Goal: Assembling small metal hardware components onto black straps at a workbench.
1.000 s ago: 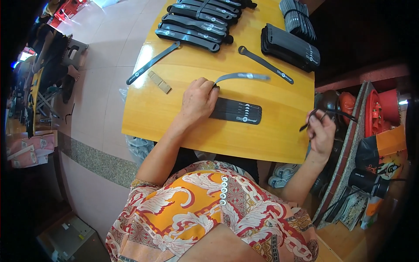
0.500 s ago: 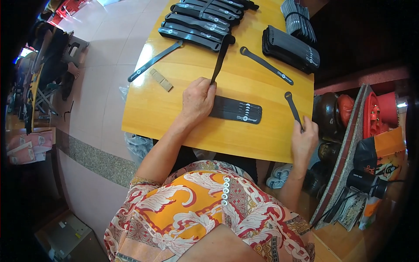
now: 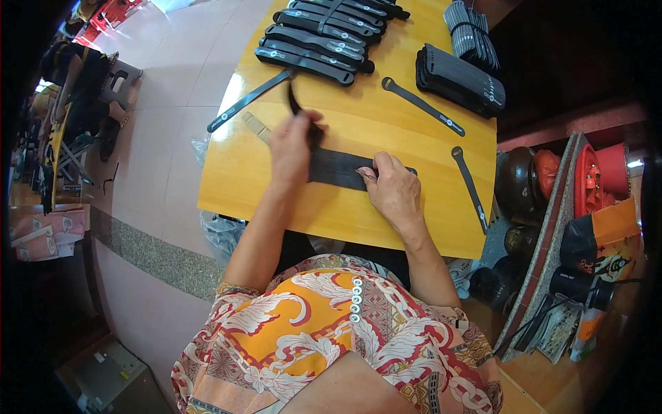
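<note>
The blurred left hand (image 3: 289,145) grasps a slim black strap (image 3: 294,100), its free end curving up beyond the fingers. Just right of that grip, a flat set of straps (image 3: 334,169) lies on the yellow table (image 3: 231,176) under the right hand (image 3: 396,190); whether that one clenches or merely presses, I cannot tell.

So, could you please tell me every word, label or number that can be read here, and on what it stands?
I won't copy wording, but print shows here:
Three loose dark straps: small white print.
Strap bundles, upper middle: small white print.
Dark stack, upper right: white print, too small to read surely.
Black device, lower right: tiny white print, unreadable.
Strips under the right hand: none discernible.
</note>
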`<state>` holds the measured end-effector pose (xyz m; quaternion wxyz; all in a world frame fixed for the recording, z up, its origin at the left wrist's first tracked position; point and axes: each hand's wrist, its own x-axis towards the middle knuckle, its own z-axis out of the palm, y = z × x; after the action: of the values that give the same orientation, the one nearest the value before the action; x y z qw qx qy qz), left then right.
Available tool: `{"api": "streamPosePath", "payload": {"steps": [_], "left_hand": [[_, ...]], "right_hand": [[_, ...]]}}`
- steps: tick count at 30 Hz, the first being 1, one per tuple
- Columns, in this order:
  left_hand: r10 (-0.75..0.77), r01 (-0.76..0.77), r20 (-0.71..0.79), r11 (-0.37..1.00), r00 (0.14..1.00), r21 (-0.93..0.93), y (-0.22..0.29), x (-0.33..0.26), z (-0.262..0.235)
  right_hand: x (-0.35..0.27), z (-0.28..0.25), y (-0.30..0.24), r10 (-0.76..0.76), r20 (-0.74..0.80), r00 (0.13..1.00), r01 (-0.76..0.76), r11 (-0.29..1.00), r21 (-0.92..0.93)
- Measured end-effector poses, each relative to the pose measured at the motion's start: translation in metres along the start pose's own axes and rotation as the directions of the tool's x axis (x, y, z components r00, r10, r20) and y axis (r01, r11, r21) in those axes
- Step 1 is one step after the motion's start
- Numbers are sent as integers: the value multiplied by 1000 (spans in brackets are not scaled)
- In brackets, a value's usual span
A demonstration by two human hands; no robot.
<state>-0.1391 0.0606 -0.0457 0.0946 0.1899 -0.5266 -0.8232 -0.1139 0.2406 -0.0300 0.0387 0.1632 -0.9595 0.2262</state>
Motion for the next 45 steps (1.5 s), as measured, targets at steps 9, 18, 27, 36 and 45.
{"api": "streamPosePath", "payload": {"steps": [9,18,27,36,45], "left_hand": [[502,-777,601,298,622,555,40,-50,-19],[233,-865,836,66,497,497,23,-92,-29],[68,-689,731,405,679,602,23,-91,-54],[-3,-264,387,727,922,634,16,-90,-63],[-122,-116,422,861,898,496,21,-85,-70]], "right_hand": [[-28,-15,15,24,80,996,-72,738,671],[-67,-41,29,171,346,923,-321,-157,934],[-80,-47,42,259,392,883,-422,70,904],[-75,-39,34,313,214,925,-361,557,748],[-73,-48,47,335,419,844,-521,330,787]]}}
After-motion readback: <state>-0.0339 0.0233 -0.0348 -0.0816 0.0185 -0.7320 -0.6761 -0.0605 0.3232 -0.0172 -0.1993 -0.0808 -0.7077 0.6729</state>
